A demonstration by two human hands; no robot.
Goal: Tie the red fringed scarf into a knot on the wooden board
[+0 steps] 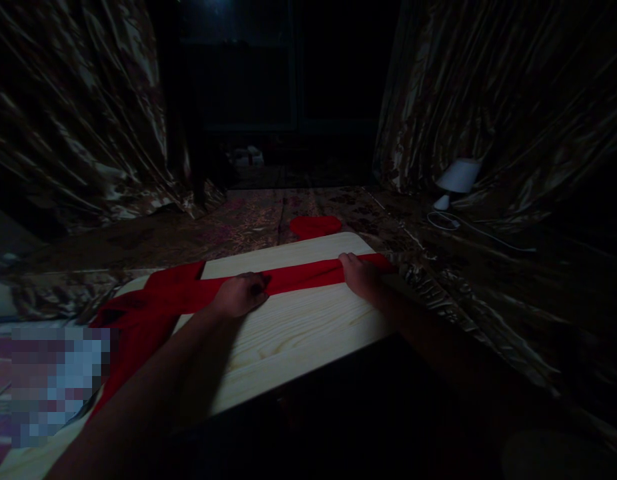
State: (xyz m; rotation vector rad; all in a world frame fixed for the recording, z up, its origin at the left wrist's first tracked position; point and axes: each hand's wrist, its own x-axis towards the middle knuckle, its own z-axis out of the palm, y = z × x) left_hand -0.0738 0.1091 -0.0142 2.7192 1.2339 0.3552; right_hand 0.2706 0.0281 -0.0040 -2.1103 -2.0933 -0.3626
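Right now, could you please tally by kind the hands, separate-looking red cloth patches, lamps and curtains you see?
Hands: 2 (left hand, right hand)
Red cloth patches: 2 (long red cloth, far red patch; whether joined, unclear)
Lamps: 1 (white lamp)
Curtains: 2 (left curtain, right curtain)
Total: 7

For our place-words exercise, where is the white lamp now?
In the head view, the white lamp is at right, beyond the right hand, by the right-hand curtain.

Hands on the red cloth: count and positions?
2. The left hand is on the strip of red cloth; the right hand is nearer its right end. Dark areas could hide others.
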